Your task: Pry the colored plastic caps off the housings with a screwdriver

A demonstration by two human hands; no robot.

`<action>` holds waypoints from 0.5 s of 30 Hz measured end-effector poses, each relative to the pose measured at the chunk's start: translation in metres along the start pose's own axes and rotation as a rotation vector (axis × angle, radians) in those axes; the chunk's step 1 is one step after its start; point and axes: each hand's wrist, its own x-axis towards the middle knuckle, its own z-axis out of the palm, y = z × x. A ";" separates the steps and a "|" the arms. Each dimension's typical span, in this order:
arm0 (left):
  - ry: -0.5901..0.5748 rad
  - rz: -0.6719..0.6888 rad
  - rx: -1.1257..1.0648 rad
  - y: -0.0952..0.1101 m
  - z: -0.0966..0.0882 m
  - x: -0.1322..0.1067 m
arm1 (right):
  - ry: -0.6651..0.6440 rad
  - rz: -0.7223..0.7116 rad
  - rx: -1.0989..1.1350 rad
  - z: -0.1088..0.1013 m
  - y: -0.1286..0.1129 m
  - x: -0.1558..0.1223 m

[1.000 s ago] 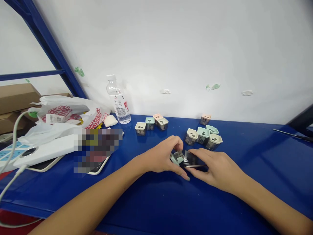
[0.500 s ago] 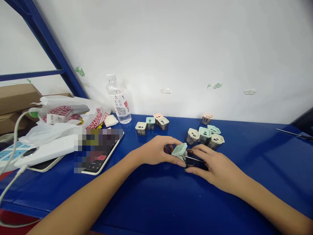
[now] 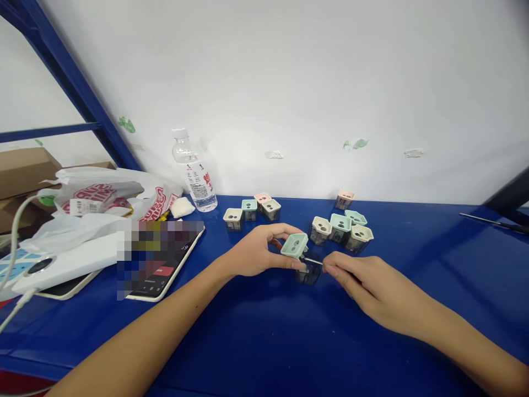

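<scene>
My left hand point(image 3: 256, 252) is closed round a small square cup with a mint-green top point(image 3: 295, 245), holding it tilted above the blue table point(image 3: 289, 342). My right hand point(image 3: 363, 281) pinches a thin flat strip point(image 3: 314, 261) whose far end meets the cup. A dark clear piece point(image 3: 308, 274) lies on the table just below the cup. Beyond my hands stands a cluster of similar cups point(image 3: 342, 227) in cream and mint, with a pink one point(image 3: 344, 199) behind it.
A second group of cups point(image 3: 252, 209) stands at the back centre near a water bottle point(image 3: 193, 172). On the left lie a tablet point(image 3: 163, 263), a white device point(image 3: 66, 262) with a cable, plastic bags point(image 3: 95, 198) and cardboard boxes point(image 3: 25, 171). A thin dark tool point(image 3: 491, 223) lies far right.
My left hand has lifted the mint-topped cup off the table and turned its top upward. My right hand has drawn back to the right, now pinching the thin strip.
</scene>
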 end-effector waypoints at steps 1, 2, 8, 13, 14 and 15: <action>-0.005 0.002 0.006 0.000 0.000 0.000 | 0.009 0.002 -0.004 0.001 -0.001 0.000; -0.010 0.004 0.013 0.001 0.001 0.000 | 0.016 0.007 -0.005 0.002 -0.002 -0.001; -0.013 0.010 0.041 0.002 0.003 0.000 | 0.008 0.025 0.012 0.004 -0.006 -0.001; 0.002 0.010 0.045 0.004 0.003 0.000 | -0.001 0.052 0.059 0.003 -0.007 -0.002; 0.006 0.011 0.046 0.004 0.003 0.000 | -0.003 0.059 0.070 0.003 -0.007 -0.002; 0.006 0.011 0.049 0.004 0.003 0.000 | -0.005 0.066 0.077 0.003 -0.007 -0.002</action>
